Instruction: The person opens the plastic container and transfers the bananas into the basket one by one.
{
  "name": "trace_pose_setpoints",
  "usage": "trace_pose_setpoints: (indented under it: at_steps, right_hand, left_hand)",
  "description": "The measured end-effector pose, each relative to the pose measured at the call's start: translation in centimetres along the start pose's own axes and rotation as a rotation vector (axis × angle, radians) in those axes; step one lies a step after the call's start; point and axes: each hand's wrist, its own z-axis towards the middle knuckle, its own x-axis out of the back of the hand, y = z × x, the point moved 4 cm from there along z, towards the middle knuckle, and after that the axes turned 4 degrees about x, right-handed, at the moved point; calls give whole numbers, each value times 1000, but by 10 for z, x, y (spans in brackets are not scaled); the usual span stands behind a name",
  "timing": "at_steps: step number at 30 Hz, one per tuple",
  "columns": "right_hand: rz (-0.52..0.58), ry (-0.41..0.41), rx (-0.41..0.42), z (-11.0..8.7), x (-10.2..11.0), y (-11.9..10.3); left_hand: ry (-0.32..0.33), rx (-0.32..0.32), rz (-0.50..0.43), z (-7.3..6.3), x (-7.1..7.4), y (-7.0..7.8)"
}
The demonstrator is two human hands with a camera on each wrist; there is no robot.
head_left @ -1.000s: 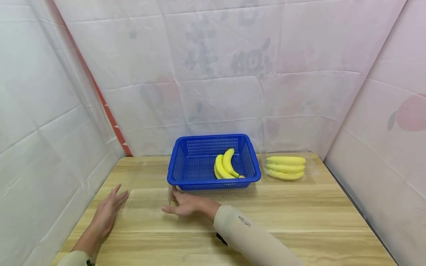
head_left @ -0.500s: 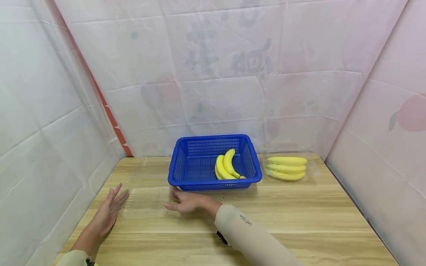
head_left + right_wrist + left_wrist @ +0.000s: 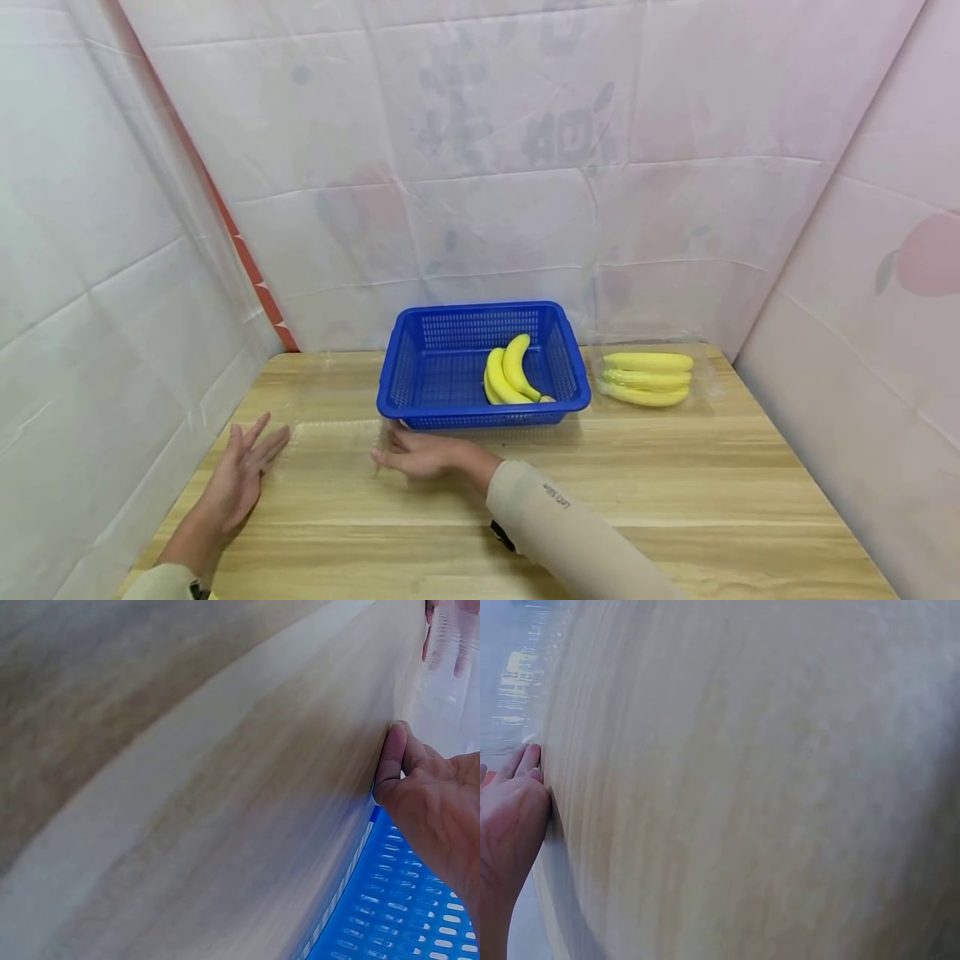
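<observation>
A clear plastic container (image 3: pixel 333 450) lies on the wooden table at left of centre, its ridged edge catching light. My left hand (image 3: pixel 236 475) stands along its left side, fingers extended and spread. At the container's right end is my right hand (image 3: pixel 423 452), thumb towards me and fingertips near the blue basket's front corner. The right wrist view shows this right hand (image 3: pixel 435 795) low at the table, fingers bent a little. In the left wrist view my left hand (image 3: pixel 514 817) reaches towards shiny clear plastic (image 3: pixel 517 682).
A blue basket (image 3: pixel 442 411) at the table's back middle holds several bananas (image 3: pixel 504 379). Right of it, another clear container (image 3: pixel 705 387) holds yellow bananas (image 3: pixel 647 379). White printed sheeting (image 3: pixel 487 167) walls the table on the back and both sides.
Both hands stay at the container's ends. The right hand's thumb has drawn slightly to the right and up, and the left hand's fingers have shifted only a little.
</observation>
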Motion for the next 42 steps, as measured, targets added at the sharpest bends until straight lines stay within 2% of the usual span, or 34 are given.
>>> trace_pose_setpoints:
  at_steps: [5,9,12,14,16,19,22,24,26,28,29,30,31,33,35,38,42]
  right_hand:
    - [-39,4,-19,0,1,0]
    - [-95,-9,-33,-3,1,-3]
    - [-131,-29,-46,-6,-1,-4]
    - [-164,-44,-47,-10,-2,-5]
    - [-201,-48,-32,-14,-4,-7]
    - [-255,-37,16,-25,-6,-8]
    - [-275,-21,58,-41,-6,-6]
    - [-272,-17,77,-54,-2,-4]
    - [-264,-11,81,-70,3,-1]
    - [-249,0,83,-86,9,3]
    - [-250,9,83,-95,12,6]
    - [-255,20,80,-105,15,9]
    - [-257,33,82,-115,19,13]
    - [-260,64,77,-135,26,20]
    - [-268,105,68,-156,34,26]
    - [-270,183,63,-186,46,36]
    - [-279,310,60,-220,65,51]
  left_hand:
    - [12,-14,-20,0,0,3]
    - [57,-25,47,0,0,3]
    - [82,-35,62,0,0,2]
    - [122,-19,62,-1,0,1]
    - [190,25,74,-3,0,0]
    - [330,119,85,-6,-3,-2]
    - [511,193,69,-9,-8,-3]
    - [662,211,68,-12,-12,-4]
    - [808,221,122,-17,-16,-4]
    - [904,242,246,-22,-23,-4]
    - [928,258,332,-23,-27,-5]
    - [935,277,432,-25,-32,-5]
    - [914,301,536,-26,-38,-6]
    - [833,331,744,-25,-52,-7]
    - [731,324,889,-22,-69,-8]
    - [564,258,978,-11,-100,-11]
    - [391,124,994,5,-141,-15]
